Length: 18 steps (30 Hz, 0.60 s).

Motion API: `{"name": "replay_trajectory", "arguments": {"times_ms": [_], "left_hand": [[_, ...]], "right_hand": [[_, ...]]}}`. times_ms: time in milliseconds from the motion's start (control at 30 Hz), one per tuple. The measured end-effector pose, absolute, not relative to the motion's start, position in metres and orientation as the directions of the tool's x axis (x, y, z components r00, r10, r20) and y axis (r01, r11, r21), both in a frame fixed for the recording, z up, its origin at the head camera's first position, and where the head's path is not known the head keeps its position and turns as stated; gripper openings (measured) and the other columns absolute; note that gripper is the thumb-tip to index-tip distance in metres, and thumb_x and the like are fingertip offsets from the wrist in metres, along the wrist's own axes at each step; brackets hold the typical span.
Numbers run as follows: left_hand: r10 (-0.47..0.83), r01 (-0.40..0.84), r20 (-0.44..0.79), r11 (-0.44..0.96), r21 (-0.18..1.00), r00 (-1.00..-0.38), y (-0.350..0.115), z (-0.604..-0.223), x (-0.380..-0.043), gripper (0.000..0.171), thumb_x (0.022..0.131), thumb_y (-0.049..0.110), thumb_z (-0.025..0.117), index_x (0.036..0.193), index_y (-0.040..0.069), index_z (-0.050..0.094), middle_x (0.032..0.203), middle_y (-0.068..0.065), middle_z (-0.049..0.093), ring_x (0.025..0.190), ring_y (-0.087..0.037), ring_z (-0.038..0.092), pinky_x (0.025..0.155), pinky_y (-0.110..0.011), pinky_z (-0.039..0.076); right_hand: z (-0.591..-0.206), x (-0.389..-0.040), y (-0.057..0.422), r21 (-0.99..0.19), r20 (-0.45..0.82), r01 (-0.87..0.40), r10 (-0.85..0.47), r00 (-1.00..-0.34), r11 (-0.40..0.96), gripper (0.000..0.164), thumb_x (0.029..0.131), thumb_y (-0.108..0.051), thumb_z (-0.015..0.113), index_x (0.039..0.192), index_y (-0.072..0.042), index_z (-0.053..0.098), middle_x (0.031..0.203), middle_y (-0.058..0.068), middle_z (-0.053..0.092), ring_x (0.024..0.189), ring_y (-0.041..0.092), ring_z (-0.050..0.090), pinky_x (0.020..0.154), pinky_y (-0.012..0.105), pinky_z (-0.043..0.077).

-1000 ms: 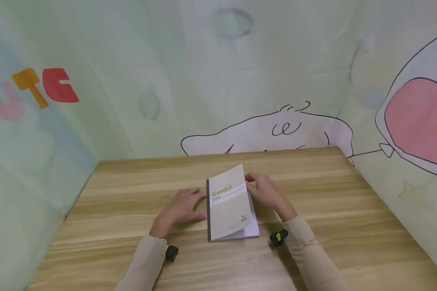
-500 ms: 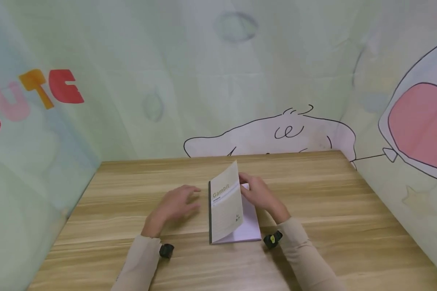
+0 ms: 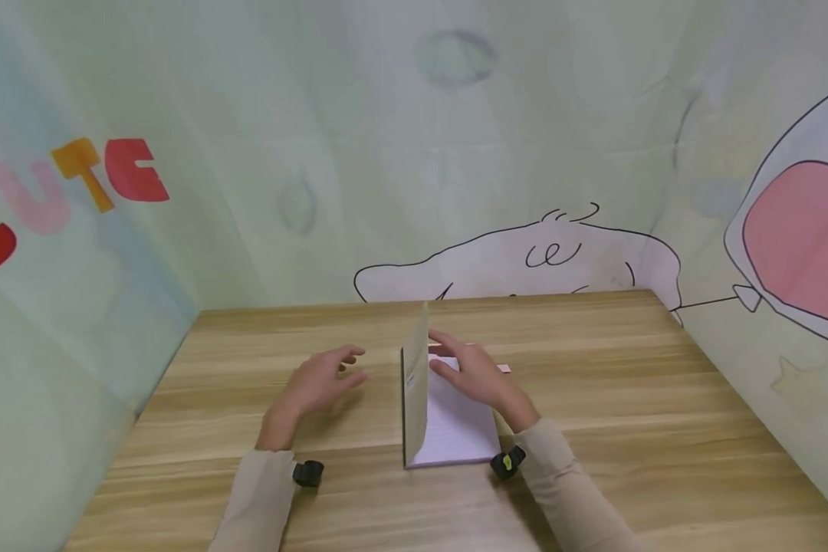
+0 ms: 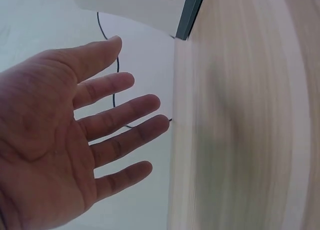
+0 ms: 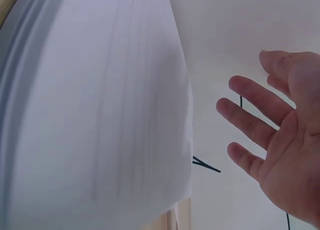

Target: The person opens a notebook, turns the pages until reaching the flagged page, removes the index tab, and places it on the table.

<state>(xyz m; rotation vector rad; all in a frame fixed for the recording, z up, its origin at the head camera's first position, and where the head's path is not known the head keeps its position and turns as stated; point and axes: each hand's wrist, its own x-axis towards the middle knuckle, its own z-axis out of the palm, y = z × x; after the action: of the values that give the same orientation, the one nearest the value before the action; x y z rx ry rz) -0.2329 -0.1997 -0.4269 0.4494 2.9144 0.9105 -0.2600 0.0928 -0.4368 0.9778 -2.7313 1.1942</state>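
Observation:
A notebook (image 3: 458, 425) lies on the wooden table with its beige cover (image 3: 416, 406) standing nearly upright along the dark spine. White lined pages show to the right of the cover. My right hand (image 3: 472, 373) is over the upper part of the pages, its fingertips right at the cover's inner side; in the right wrist view its fingers are spread and loosely bent. My left hand (image 3: 315, 383) hovers left of the spine, apart from the notebook. The left wrist view shows that palm and fingers (image 4: 120, 115) spread, holding nothing, with the dark spine (image 4: 190, 14) above.
A small pale pink tab (image 3: 504, 368) sticks out beside the right hand. Dark wrist devices sit at both cuffs, the left one (image 3: 308, 474) and the right one (image 3: 507, 462). A printed curtain (image 3: 283, 153) hangs behind the table's back edge (image 3: 303, 307).
The cover has swung up and leftward from a slight lift to nearly upright, with the right hand moving left alongside it. My left hand has drawn back to the left, away from the spine.

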Motion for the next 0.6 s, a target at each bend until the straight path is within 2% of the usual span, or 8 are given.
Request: {"name": "replay_trajectory", "arguments": {"times_ms": [100, 300, 600], "left_hand": [[0.275, 0.245, 0.035, 0.784, 0.570, -0.961, -0.206, -0.426, -0.233, 0.047, 0.100, 0.031, 0.063, 0.139, 0.007, 0.056, 0.130, -0.019, 0.062, 0.118, -0.037, 0.060, 0.094, -0.056, 0.047], [0.282, 0.263, 0.055, 0.779, 0.569, -0.958, -0.214, -0.422, -0.233, 0.046, 0.100, 0.030, 0.061, 0.140, 0.007, 0.056, 0.126, -0.021, 0.064, 0.111, -0.036, 0.064, 0.091, -0.056, 0.049], [0.290, 0.262, 0.048, 0.764, 0.589, -0.956, -0.212, -0.420, -0.233, 0.044, 0.100, 0.031, 0.061, 0.140, 0.010, 0.057, 0.121, -0.018, 0.067, 0.105, -0.032, 0.067, 0.088, -0.054, 0.051]], "right_hand": [[-0.436, -0.259, 0.089, -0.639, 0.252, -0.573, -0.564, -0.786, 0.513, 0.056, 0.101, -0.017, 0.060, 0.152, -0.006, 0.040, 0.131, 0.013, 0.064, 0.126, 0.030, 0.057, 0.106, 0.050, 0.040], [-0.439, -0.259, 0.080, -0.609, 0.245, -0.615, -0.619, -0.746, 0.501, 0.058, 0.102, -0.019, 0.057, 0.154, -0.008, 0.036, 0.133, 0.008, 0.063, 0.131, 0.029, 0.052, 0.107, 0.048, 0.039], [-0.443, -0.253, 0.062, -0.584, 0.209, -0.632, -0.659, -0.723, 0.509, 0.058, 0.102, -0.019, 0.057, 0.155, -0.009, 0.036, 0.140, 0.007, 0.059, 0.132, 0.026, 0.052, 0.108, 0.045, 0.038]]}}
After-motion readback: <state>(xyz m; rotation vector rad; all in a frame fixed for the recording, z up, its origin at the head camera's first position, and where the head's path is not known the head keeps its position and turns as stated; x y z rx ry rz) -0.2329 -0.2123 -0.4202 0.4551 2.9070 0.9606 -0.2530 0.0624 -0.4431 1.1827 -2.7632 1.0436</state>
